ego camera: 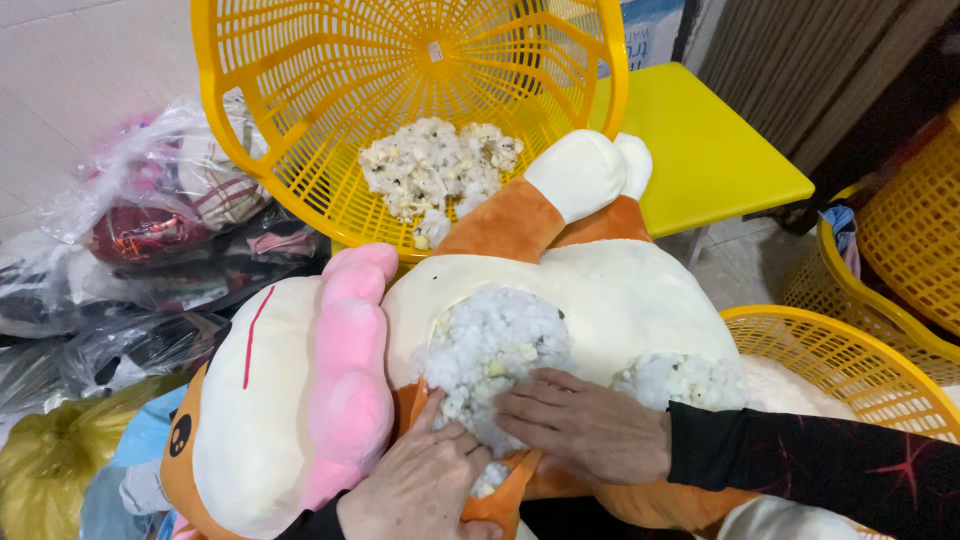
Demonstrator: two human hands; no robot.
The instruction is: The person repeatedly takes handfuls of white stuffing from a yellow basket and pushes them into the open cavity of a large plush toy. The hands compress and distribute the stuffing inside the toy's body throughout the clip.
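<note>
Hands [500, 450] pressing stuffing [487, 345] on plush toy [620, 290]; yellow table [710, 150] behind.

Only 1 view is given, from a camera worn on the person's head, looking steeply down and forward over a plush toy [560, 300] that fills the near middle of the frame at close range. The left hand [420, 485] and right hand [585, 425] enter from the near edge, the right sleeve [810, 465] coming in from the near right. Farther off, the view reaches a tilted yellow basket [300, 150], a yellow surface [710, 150] at far right and plastic bags [150, 230] at left.
</note>
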